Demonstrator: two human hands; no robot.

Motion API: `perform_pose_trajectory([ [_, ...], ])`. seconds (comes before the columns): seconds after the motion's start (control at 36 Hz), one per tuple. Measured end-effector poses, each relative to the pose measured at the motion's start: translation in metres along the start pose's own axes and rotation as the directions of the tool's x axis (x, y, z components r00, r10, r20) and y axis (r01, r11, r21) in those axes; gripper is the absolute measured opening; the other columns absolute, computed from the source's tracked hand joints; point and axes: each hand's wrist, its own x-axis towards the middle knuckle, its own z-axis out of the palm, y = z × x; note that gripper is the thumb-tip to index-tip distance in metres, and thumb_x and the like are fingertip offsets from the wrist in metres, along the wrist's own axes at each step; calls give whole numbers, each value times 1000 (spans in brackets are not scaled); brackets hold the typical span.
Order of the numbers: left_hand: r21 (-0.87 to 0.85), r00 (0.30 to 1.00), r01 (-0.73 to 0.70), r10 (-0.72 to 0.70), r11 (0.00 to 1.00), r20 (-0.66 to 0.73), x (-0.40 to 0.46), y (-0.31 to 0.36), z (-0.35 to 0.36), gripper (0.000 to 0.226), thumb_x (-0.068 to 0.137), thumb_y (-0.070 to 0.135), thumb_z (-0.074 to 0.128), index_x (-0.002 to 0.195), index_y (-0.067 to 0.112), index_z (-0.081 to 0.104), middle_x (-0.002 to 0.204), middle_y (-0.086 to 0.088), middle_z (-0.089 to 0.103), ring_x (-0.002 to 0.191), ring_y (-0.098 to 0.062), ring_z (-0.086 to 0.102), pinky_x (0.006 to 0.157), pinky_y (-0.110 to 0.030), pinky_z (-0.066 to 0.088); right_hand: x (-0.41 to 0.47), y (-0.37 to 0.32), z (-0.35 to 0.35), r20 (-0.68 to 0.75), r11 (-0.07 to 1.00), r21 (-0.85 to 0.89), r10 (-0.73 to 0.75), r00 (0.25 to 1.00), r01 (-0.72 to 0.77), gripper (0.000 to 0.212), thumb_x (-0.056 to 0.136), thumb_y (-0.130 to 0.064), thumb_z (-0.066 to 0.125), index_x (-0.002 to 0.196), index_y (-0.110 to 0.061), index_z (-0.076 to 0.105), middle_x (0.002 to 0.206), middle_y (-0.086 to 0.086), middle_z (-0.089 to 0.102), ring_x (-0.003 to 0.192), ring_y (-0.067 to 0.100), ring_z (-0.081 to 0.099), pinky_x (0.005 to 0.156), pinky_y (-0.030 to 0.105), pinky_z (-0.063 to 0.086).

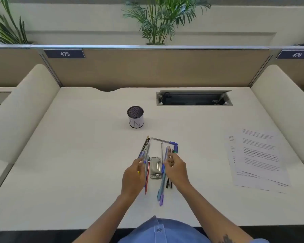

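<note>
L hand gripping pens, R hand too, mesh cup beyond

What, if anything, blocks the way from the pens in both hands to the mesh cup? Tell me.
Nothing visible does. Only bare desk lies between the mesh cup and the pens held by the left hand and right hand. One blue-capped pen lies crosswise beyond the right hand, flat on the desk.

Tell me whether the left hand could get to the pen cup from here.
Probably yes: the pen cup stands beyond the left hand, only bare desk between, though that hand grips pens.
</note>
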Motion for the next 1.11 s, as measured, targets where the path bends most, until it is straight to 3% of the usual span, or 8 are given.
perform_pose_trajectory([
  [0.14, -51, 977, 190, -184, 980, 111, 1, 7, 10, 30, 106, 21, 63, 135, 14, 67, 93, 5, 76, 79, -12, 75, 76, -35, 62, 3, -2, 7, 47, 993, 0, 115, 992, -115, 30, 103, -7, 61, 132, -13, 66, 100, 10, 72, 80, 8, 64, 64, 11, 53],
  [0.28, -93, 961, 248, -232, 964, 151, 6, 5, 21, 25, 105, 20, 65, 129, 16, 70, 89, 10, 75, 82, -7, 75, 73, -24, 58, 8, -1, 13, 56, 981, 1, 195, 979, -195, 26, 100, -7, 62, 125, -15, 67, 93, 2, 71, 82, 10, 67, 63, 15, 52],
  [0.36, -145, 947, 290, -261, 946, 188, 11, 4, 26, 25, 105, 18, 65, 128, 12, 72, 96, 1, 80, 89, -15, 78, 87, -40, 66, 10, 2, 17, 57, 970, 24, 239, 969, -241, 23, 98, -5, 62, 118, -16, 69, 95, 6, 74, 92, 23, 73, 72, 29, 59],
  [0.44, -168, 938, 311, -273, 935, 215, 16, 2, 31, 21, 104, 17, 66, 123, 11, 73, 100, -5, 81, 93, -21, 79, 90, -49, 65, 13, 5, 20, 49, 970, 19, 240, 969, -241, 22, 99, -5, 63, 116, -16, 69, 94, 5, 73, 92, 23, 74, 73, 32, 62],
  [0.58, -206, 923, 351, -301, 913, 239, 20, 0, 35, 14, 105, 14, 66, 117, 11, 72, 97, -6, 80, 89, -22, 79, 85, -44, 67, 16, 6, 22, 27, 976, -7, 217, 976, -217, 22, 98, -3, 62, 112, -19, 69, 89, 5, 73, 89, 23, 74, 79, 41, 66],
  [0.78, -274, 903, 408, -340, 871, 264, 22, 0, 37, 10, 105, 9, 65, 112, 9, 71, 97, -12, 80, 86, -26, 81, 64, -23, 59, 17, 9, 24, 8, 975, -39, 217, 976, -217, 21, 96, -4, 63, 113, -14, 72, 87, -2, 71, 82, 13, 69, 70, 26, 59],
  [0.94, -300, 884, 451, -374, 841, 281, 23, 3, 38, 10, 106, 7, 64, 113, 8, 70, 99, -11, 80, 87, -22, 81, 66, -20, 61, 19, 9, 25, -16, 974, -21, 224, 974, -225, 20, 96, -2, 65, 111, -12, 74, 86, 7, 76, 86, 24, 75, 80, 39, 64],
  [1.11, -324, 879, 461, -375, 826, 295, 23, 7, 36, 12, 107, 4, 62, 112, 9, 71, 99, -10, 81, 77, -12, 81, 62, -16, 59, 20, 7, 24, -15, 973, -20, 228, 974, -228, 17, 97, -4, 65, 109, -14, 73, 86, 3, 76, 79, 14, 70, 66, 24, 56],
])
